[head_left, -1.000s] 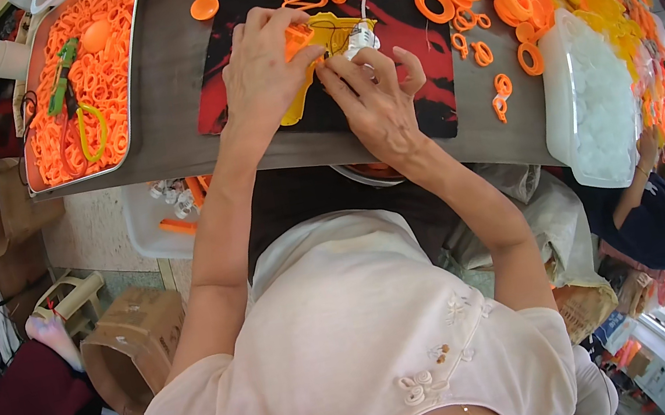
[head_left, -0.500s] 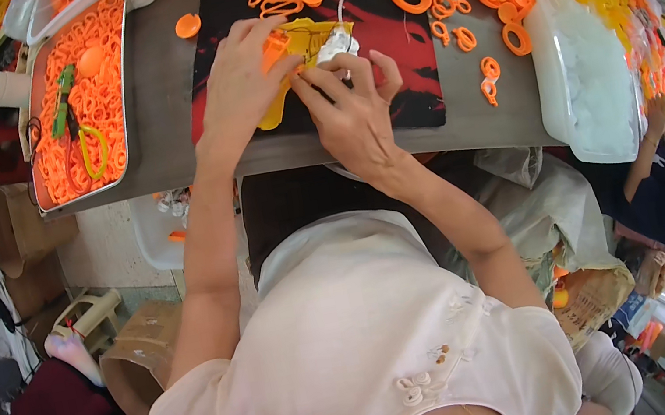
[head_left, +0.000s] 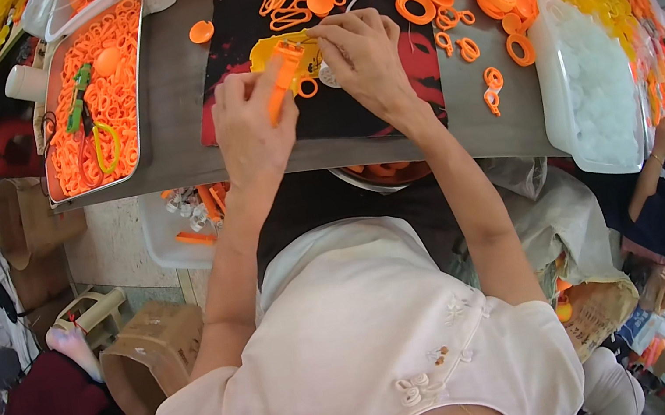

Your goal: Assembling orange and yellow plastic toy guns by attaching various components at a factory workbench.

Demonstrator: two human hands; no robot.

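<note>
Left hand [head_left: 253, 133]: closed around a long orange piece [head_left: 283, 83], tilted with its upper end leaning right, in front of a yellow plastic piece [head_left: 262, 52].
Right hand [head_left: 370, 58]: near the left but apart from it, fingers bent, tips at the yellow piece's right edge; I cannot tell what they pinch.
Yellow piece: between the hands, over the mat, partly hidden.
White piece [head_left: 329, 76]: just beside the right thumb, partly covered.
Mat [head_left: 331, 123]: black with red patches, on a grey table [head_left: 172, 80].
Orange rings and discs [head_left: 415, 7]: scattered beyond the mat and to its right.
Tray [head_left: 140, 86]: at the table's left, heaped with small orange rings, a green tool [head_left: 79, 101] on top.
Clear tub [head_left: 556, 101]: at the right, full of whitish pieces.
</note>
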